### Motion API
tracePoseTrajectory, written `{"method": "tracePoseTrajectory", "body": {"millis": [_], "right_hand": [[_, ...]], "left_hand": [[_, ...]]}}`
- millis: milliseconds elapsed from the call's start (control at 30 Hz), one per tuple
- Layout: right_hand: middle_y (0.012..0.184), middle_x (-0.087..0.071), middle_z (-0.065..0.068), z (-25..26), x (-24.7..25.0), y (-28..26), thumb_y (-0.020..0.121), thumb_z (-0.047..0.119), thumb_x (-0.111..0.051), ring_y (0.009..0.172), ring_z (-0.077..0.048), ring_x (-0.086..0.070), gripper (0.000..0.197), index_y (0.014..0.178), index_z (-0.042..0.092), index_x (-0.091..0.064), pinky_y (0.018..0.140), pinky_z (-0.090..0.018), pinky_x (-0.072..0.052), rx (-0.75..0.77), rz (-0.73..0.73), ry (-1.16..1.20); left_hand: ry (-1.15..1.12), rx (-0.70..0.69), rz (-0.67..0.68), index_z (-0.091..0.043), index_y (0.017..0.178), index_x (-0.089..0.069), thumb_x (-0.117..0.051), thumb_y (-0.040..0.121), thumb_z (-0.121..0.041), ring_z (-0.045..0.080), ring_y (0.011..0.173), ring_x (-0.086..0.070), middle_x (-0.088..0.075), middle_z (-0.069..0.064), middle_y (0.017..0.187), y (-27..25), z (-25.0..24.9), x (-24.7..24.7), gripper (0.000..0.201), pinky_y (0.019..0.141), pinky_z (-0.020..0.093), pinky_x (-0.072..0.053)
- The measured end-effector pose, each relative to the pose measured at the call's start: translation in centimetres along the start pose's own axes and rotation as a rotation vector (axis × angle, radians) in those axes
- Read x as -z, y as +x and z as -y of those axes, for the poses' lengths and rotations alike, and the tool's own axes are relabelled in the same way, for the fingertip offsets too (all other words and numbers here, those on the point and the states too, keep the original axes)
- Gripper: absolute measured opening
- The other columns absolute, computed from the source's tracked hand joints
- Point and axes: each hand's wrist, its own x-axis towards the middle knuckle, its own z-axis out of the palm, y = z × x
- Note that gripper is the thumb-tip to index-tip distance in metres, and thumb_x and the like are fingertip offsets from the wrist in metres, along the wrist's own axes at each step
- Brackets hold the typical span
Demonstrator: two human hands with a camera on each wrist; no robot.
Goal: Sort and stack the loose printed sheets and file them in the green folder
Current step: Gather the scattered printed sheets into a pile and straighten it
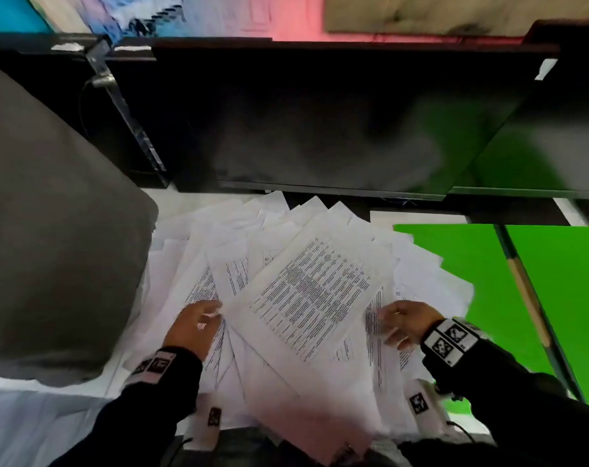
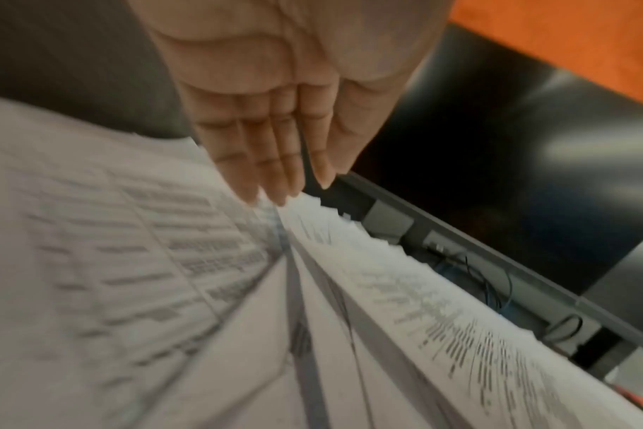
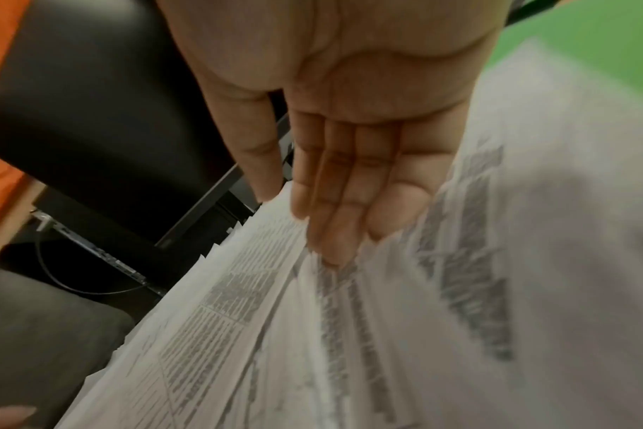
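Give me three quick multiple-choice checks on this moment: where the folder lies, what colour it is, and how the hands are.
1. Where does the folder lie relative to the printed sheets?
A. to their right
B. to their left
C. on top of them

2. What colour is the folder?
A. blue
B. green
C. yellow

3. How are the left hand and right hand?
A. both curled into fists
B. both lifted off the desk
C. both open, fingers straight, at the sheets' sides

Answers: 1 A, green shows past the fan's right edge; 2 B, bright green; 3 C, wrist views show straight fingers.
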Motion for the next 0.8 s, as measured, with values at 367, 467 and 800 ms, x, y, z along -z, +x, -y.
{"method": "tracePoseTrajectory", "body": {"millis": [367, 467, 800], "right_hand": [[0.066, -0.056, -0.006, 2.8, -3.0, 4.0, 0.084, 0.04, -0.063, 0.061, -0.025, -0.051, 0.032, 0.075, 0.01, -0.057, 0.066, -0.036, -0.047, -0.069, -0.3, -0.276], [0.067, -0.047, -0.003, 3.1, -2.4, 3.7, 0.086, 0.038, -0.06, 0.072, -0.022, -0.048, 0.039, 0.06, 0.018, -0.038, 0.063, -0.026, -0.034, -0.036, -0.347, -0.465], [0.055, -0.045, 0.008, 2.9, -5.0, 3.0, 0.083, 0.036, -0.065, 0.053, -0.01, -0.044, 0.036, 0.058, 0.023, -0.043, 0.049, -0.022, -0.029, 0.066, -0.19, -0.425]], "left_hand": [[0.187, 0.151, 0.467, -0.025, 0.075, -0.062, -0.057, 0.089, -0.022, 0.016, 0.064, -0.056, -0.063, -0.002, 0.069, 1.1, -0.6, -3.0, 0.015, 0.067, 0.026, -0.046], [0.075, 0.206, 0.405, -0.022, 0.081, -0.063, -0.054, 0.091, -0.029, 0.019, 0.064, -0.061, -0.068, 0.0, 0.08, 1.4, -0.7, -2.9, 0.015, 0.061, 0.026, -0.045], [-0.124, 0.198, 0.43, -0.027, 0.097, -0.059, -0.069, 0.081, -0.03, 0.017, 0.093, -0.065, -0.066, -0.008, 0.097, 1.3, -1.8, -5.3, 0.02, 0.076, 0.025, -0.052]]}}
